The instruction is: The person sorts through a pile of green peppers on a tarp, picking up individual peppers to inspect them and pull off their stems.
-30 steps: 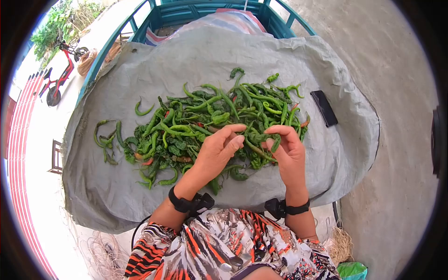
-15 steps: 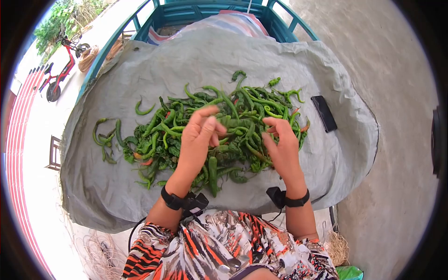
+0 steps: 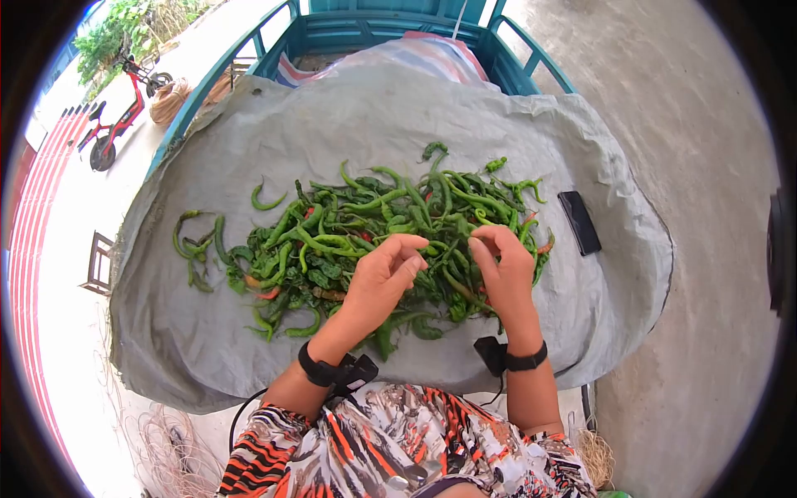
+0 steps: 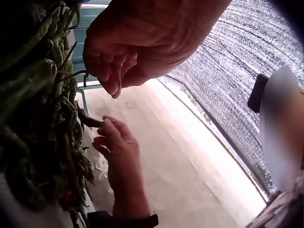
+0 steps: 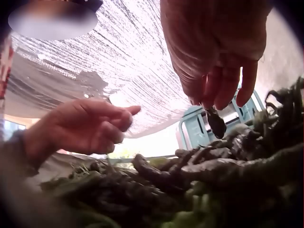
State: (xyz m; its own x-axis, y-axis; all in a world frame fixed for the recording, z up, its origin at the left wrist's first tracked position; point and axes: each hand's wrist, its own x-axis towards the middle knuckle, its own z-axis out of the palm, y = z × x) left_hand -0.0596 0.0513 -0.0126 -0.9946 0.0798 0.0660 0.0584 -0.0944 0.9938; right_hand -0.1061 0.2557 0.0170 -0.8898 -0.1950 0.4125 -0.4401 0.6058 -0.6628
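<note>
Many green peppers [image 3: 332,241], with a few red ones, lie heaped on a grey sheet [image 3: 498,124]. Over the heap's near right part, the right hand [image 3: 508,278] pinches a small dark green pepper [image 5: 216,123] between thumb and fingers; it hangs down in the right wrist view. The left hand [image 3: 374,286] hovers to its left, apart from it, fingers loosely bent and nothing visible in them. In the left wrist view the left hand [image 4: 142,42] is above, the right hand [image 4: 124,161] below, its fingertips at one end of the pepper.
A black phone [image 3: 579,222] lies on the sheet right of the heap. Behind stands a teal cart frame [image 3: 374,31] with a striped cloth [image 3: 444,58]. Loose peppers [image 3: 196,249] lie at the left. A red scooter [image 3: 124,116] is at the far left.
Both hands were together around a green pepper; the left hand then swung left and has come back beside the right hand. The head view has shifted slightly.
</note>
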